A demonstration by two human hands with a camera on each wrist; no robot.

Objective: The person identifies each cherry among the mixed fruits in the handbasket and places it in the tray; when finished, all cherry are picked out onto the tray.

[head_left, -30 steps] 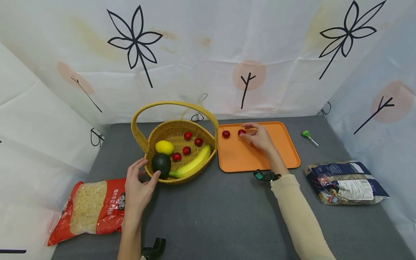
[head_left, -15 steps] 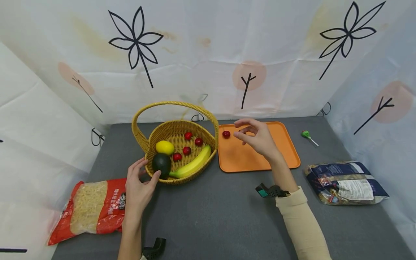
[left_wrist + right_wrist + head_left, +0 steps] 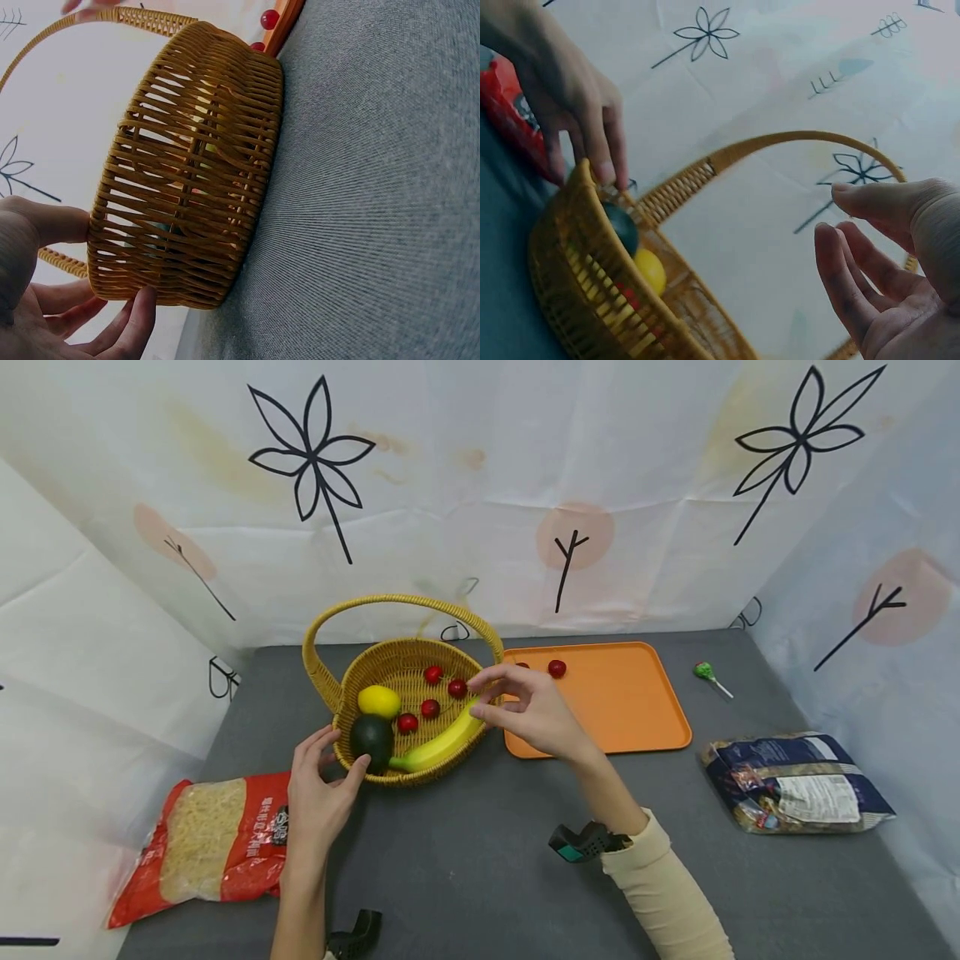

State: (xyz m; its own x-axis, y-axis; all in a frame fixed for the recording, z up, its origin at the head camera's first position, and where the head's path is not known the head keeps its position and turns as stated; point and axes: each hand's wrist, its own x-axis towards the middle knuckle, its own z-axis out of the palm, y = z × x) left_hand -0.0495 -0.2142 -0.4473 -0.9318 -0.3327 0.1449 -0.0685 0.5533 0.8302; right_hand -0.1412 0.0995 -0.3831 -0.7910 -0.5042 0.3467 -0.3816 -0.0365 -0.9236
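Note:
A yellow wicker basket [image 3: 420, 643] holds a lemon [image 3: 379, 701], a dark green rounded fruit [image 3: 371, 739], a banana [image 3: 446, 743] and several red cherries [image 3: 430, 708]. My left hand [image 3: 322, 793] grips the basket's near left edge, thumb at the rim and fingertips [image 3: 142, 307] against the woven side. Over the basket's right rim hovers my right hand [image 3: 532, 710], close to the banana's tip and a cherry [image 3: 457, 687]. Its thumb and fingers are apart with nothing between them in the right wrist view. One cherry [image 3: 557, 668] lies on the orange tray [image 3: 637, 710]; another is mostly hidden behind my right hand.
To the left lies a red bag of pasta [image 3: 202, 839], partly behind my left forearm. A dark blue snack bag [image 3: 798, 781] is on the right, with a green lollipop [image 3: 705, 670] above it. White printed cloth walls surround the grey table [image 3: 480, 877].
My right hand has let go of the cherry on the tray, lifted, and moved left to the basket's right rim. The left hand stays at the basket.

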